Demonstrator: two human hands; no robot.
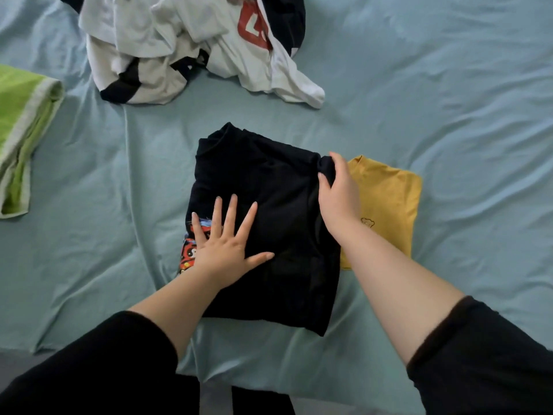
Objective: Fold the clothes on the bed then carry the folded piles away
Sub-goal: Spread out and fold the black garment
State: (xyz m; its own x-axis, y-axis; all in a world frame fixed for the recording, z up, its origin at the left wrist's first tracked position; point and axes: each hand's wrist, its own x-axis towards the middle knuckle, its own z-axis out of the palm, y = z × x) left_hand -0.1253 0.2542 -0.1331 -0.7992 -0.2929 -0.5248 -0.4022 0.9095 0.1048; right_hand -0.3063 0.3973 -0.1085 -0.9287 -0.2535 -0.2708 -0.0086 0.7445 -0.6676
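A black T-shirt (263,187) lies partly folded on the blue sheet in front of me, a red and orange print showing at its left edge. My left hand (227,244) presses flat on its lower left part, fingers spread. My right hand (338,190) grips the shirt's right edge near the top corner. A folded yellow shirt (389,199) lies just right of it, partly under my right arm. A heap of unfolded white and black clothes (191,46) with a red print sits at the far side.
A folded green towel with a pale border (21,130) lies at the left edge of the bed. The blue sheet (449,100) is wrinkled. The bed's near edge runs along the bottom, my dark trouser legs below it.
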